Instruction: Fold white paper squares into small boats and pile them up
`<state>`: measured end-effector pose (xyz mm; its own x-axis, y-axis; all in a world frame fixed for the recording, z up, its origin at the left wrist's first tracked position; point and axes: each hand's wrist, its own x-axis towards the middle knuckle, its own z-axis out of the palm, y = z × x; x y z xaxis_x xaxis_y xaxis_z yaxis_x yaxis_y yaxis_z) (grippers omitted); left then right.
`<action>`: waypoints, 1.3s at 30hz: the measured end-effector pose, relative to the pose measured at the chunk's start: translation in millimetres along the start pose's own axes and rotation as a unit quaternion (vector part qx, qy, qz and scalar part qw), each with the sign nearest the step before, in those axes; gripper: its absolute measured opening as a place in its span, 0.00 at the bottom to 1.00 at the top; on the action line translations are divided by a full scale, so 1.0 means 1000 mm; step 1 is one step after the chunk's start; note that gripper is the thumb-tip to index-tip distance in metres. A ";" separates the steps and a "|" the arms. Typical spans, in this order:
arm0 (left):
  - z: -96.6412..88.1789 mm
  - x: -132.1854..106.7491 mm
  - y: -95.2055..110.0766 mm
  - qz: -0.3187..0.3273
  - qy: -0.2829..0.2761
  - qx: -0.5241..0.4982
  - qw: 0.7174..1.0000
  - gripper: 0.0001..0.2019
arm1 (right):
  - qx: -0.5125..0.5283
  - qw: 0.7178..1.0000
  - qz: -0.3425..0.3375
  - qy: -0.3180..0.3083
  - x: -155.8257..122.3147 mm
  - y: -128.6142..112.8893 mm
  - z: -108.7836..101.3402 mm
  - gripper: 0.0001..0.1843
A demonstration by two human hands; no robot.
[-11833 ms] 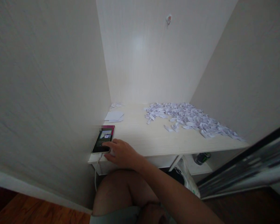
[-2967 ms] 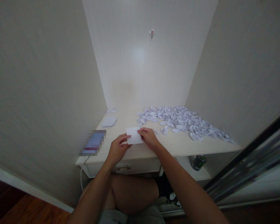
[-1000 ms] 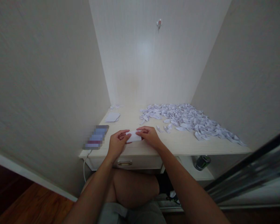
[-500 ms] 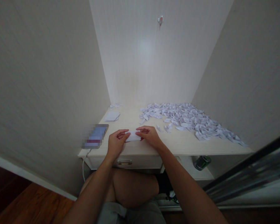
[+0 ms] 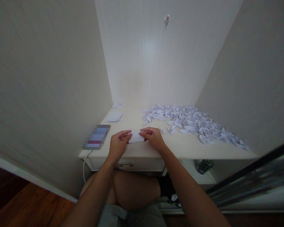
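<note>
A small white piece of paper (image 5: 136, 137) is stretched between my two hands, just above the front part of the desk. My left hand (image 5: 119, 142) pinches its left end between thumb and fingers. At the right end, my right hand (image 5: 153, 137) grips it the same way, thumb below and fingers on top. Folded white paper pieces (image 5: 184, 118) lie heaped to the right and behind my hands, with a few loose ones close to my right hand. A short stack of flat white paper sheets (image 5: 114, 117) rests behind my left hand.
A phone (image 5: 97, 137) with a white cable (image 5: 84, 167) lies at the desk's (image 5: 132, 153) left edge. White paper scraps (image 5: 118, 106) sit in the back left corner. Below the desktop are a drawer (image 5: 142, 165) and a dark can (image 5: 204, 166) on a shelf. Walls enclose three sides.
The view has shifted slightly. Both hands still hold the paper at its ends, with almost no change in their position or grip.
</note>
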<state>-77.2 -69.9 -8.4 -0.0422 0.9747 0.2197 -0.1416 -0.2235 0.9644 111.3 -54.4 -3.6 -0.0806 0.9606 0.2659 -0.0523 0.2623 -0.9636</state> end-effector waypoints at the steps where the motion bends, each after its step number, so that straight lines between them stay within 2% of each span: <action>1: 0.000 0.000 0.000 0.000 0.001 0.005 1.000 0.22 | -0.002 1.000 0.000 0.000 0.000 0.000 0.000 0.19; 17: 0.001 -0.002 0.004 0.002 0.025 0.040 0.999 0.21 | -0.021 1.000 0.007 0.016 -0.001 -0.004 0.001 0.21; 22: 0.000 -0.001 0.003 -0.002 0.025 0.037 0.999 0.22 | -0.015 1.000 -0.003 0.008 -0.001 -0.002 0.001 0.19; 27: 0.001 -0.002 0.004 0.004 0.026 0.042 0.999 0.21 | -0.028 0.999 -0.001 -0.028 -0.001 -0.002 0.000 0.17; 31: 0.001 -0.002 0.005 0.012 0.020 0.051 0.998 0.21 | -0.037 0.999 -0.009 -0.024 -0.001 -0.003 -0.001 0.15; 39: 0.001 -0.002 0.003 0.015 0.017 0.043 0.999 0.20 | -0.011 0.999 -0.003 -0.033 -0.002 -0.002 0.000 0.19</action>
<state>-76.1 -72.8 -6.2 -0.0789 0.9664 0.2445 -0.0549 -0.2492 0.9669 111.6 -57.2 -2.3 -0.1465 0.9510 0.2721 -0.0315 0.2705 -0.9622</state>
